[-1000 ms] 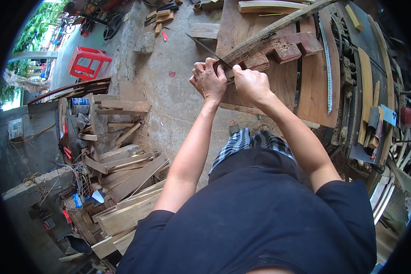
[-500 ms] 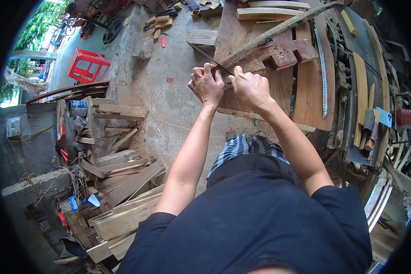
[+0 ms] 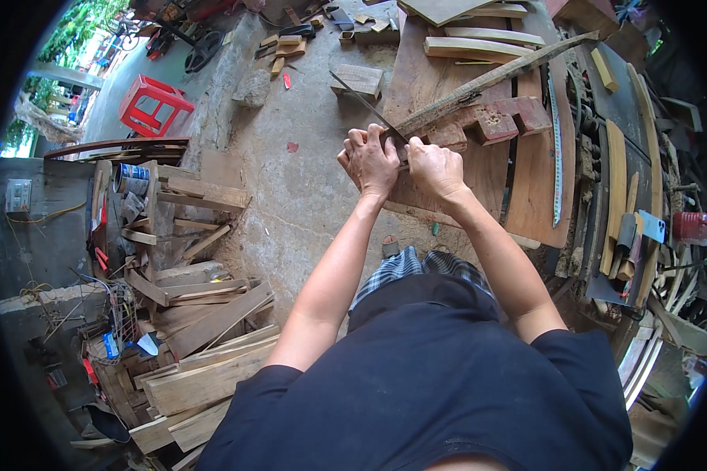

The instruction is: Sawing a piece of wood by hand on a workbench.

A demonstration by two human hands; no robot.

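Right hand [image 3: 438,169] clamps a dark blade [image 3: 361,100]; left hand [image 3: 371,165] curls, hold hidden, near the left edge of the table [image 3: 416,78], where the long wooden strip [image 3: 518,71] ends behind them; work done or left is unclear.

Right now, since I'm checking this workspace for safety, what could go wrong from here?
The thin dark tool in the right hand runs close by the bare left hand, so a slip might cut or scrape the fingers. The long wooden strip reaches far beyond both hands; its far end could perhaps swing or shift under pressure.
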